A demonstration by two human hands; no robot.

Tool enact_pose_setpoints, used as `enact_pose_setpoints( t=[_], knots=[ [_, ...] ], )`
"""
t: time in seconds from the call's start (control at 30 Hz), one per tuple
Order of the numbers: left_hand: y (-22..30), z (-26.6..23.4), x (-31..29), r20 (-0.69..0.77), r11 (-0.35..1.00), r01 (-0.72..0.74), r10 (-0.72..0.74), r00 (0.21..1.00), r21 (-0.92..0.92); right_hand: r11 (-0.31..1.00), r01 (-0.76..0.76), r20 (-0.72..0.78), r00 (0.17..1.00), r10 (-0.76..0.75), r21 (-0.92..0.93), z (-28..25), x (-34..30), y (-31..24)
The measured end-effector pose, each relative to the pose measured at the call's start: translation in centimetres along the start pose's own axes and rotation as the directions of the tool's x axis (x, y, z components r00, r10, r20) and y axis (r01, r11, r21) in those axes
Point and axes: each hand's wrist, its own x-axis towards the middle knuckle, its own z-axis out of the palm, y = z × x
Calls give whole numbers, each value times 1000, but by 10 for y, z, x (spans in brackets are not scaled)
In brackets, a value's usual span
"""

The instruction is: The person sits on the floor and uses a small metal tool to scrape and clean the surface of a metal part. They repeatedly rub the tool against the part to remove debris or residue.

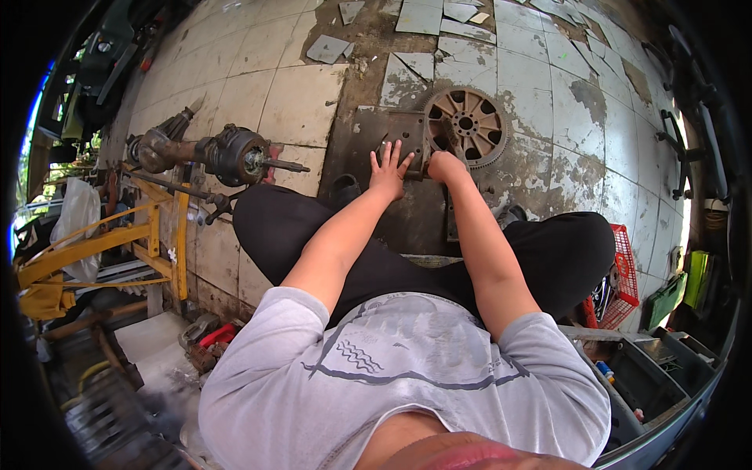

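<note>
My left hand [389, 170] lies with its fingers spread on a flat, dark metal plate [398, 124] that has holes in it. Just to its right, my right hand [446, 167] is closed in a fist at the plate's right edge. Something dark and narrow [450, 135] shows beyond the fist, in front of the wheel; whether it is in my grip, I cannot make out. Beyond both hands a rusty flywheel [487, 117] with a toothed rim and spoke-like openings rests flat on the floor.
A greasy axle assembly [227, 155] with a protruding shaft stands at the left, near a yellow frame [86, 257]. Broken tiles [327, 48] lie on the far floor. A red plastic basket [624, 274] and a grey compartmented toolbox [654, 376] are at the right.
</note>
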Motion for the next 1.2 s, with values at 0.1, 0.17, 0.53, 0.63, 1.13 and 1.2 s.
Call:
enact_pose_setpoints(
  t=[0.1, 0.17, 0.53, 0.63, 1.13, 1.2],
  knots=[
    [1, -3, 2, 10, 1000, -1, 1, 1000, -15, 999, 43, -55, 998, -42, 16, -3, 5, 4],
    [6, -16, 0, 58, 997, -24, 28, 998, -73, 999, 15, -155, 988, -10, 35, 26, 11, 15],
    [5, -10, 4, 56, 998, -24, 28, 998, -55, 995, 17, -200, 980, 4, 103, 31, 5, 17],
    [-2, 3, 0, 54, 1000, 13, -12, 998, -21, 999, 28, 3, 1000, -28, -25, -9, -12, -5],
    [5, -8, 3, 16, 999, -21, 21, 1000, -34, 999, 21, -72, 997, -19, 30, 19, 12, 21],
    [4, -7, 3, 16, 999, -13, 13, 1000, -31, 1000, 6, 2, 1000, -6, -2, -3, 0, 11]
  ],
)
